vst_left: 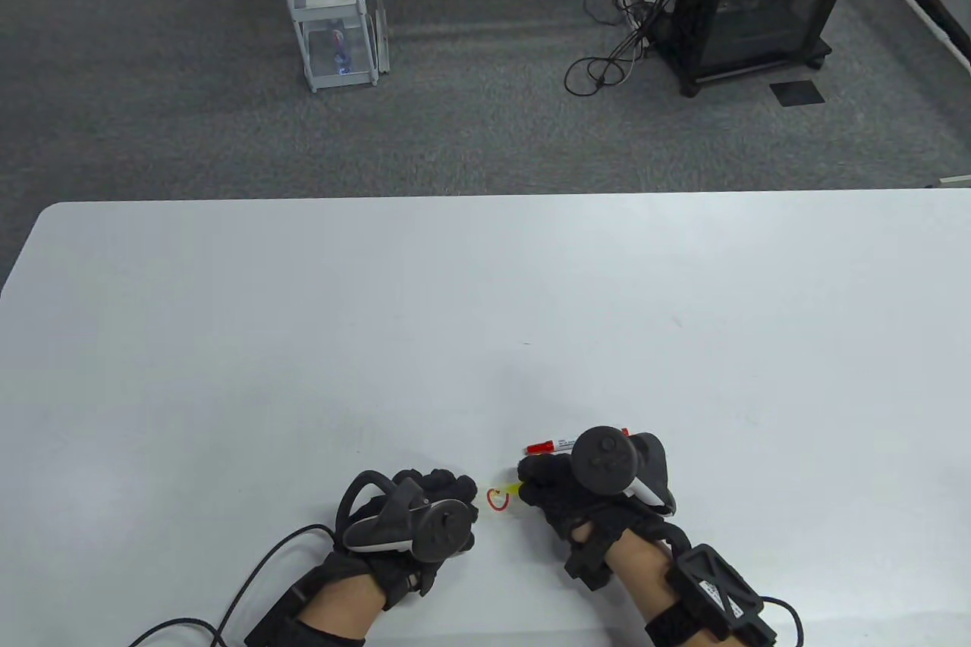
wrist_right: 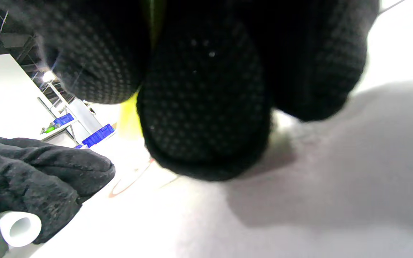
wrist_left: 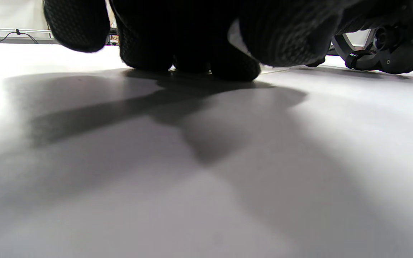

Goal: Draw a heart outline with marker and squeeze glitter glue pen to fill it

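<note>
Table view, item list, places given relative to the small red heart outline [vst_left: 497,499] drawn on the white bench [vst_left: 485,313]

Item 1: right hand [vst_left: 576,499] in black sensor glove, just to the right of the outline; fingers curled round a slim yellow glitter glue pen [vst_left: 516,489], whose tip points left and sits at the outline's right edge. Right wrist view confirms a yellow barrel gripped between the gloved fingers [wrist_right: 203,107], with a red curve of the outline on the bench below

Item 2: left hand [vst_left: 425,514] in black sensor glove, just to the left of the outline, fingers curled down onto the bench. Right wrist view shows a small white tube end, possibly a cap, at this hand; whether it is held I cannot tell

Item 3: red-capped marker with white barrel [vst_left: 552,444], lying on the bench beyond and right of the outline, partly hidden behind the right hand's tracker, set aside

Step in hand, by judgement: outline drawn, filling under way or about to begin; no glitter is clearly discernible inside the heart at this size

Next move calls for: steady pressure on the pen barrel, tip kept inside the red line, slow passes across a very small area, left hand bracing
</note>
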`<state>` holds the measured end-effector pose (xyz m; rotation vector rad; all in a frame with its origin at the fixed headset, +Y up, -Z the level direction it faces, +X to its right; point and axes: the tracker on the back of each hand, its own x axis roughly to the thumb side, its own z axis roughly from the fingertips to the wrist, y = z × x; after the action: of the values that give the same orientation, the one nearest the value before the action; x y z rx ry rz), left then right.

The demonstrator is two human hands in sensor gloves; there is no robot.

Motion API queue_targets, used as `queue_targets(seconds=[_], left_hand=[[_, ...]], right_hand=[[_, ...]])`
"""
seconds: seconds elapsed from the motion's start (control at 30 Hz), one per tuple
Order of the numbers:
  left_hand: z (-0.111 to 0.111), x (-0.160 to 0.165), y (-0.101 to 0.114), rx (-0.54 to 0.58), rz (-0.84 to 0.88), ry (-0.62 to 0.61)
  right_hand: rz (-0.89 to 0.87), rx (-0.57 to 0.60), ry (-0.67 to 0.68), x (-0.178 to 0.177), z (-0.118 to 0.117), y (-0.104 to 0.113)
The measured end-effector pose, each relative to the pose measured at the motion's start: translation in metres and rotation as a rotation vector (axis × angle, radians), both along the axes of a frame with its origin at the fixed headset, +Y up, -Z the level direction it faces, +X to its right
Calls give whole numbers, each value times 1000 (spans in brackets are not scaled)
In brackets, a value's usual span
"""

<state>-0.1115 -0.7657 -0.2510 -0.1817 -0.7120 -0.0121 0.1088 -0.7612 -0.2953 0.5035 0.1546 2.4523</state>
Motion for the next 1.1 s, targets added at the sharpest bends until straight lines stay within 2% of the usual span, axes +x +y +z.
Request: queue_targets(seconds=[0.27,1.1], left_hand=[[0,0,0,-4,2,0],[-1,-1,0,-13,6,1]], right_hand=[[62,-5,27,-7,2,-2],[57,8,27,-5,3,0]])
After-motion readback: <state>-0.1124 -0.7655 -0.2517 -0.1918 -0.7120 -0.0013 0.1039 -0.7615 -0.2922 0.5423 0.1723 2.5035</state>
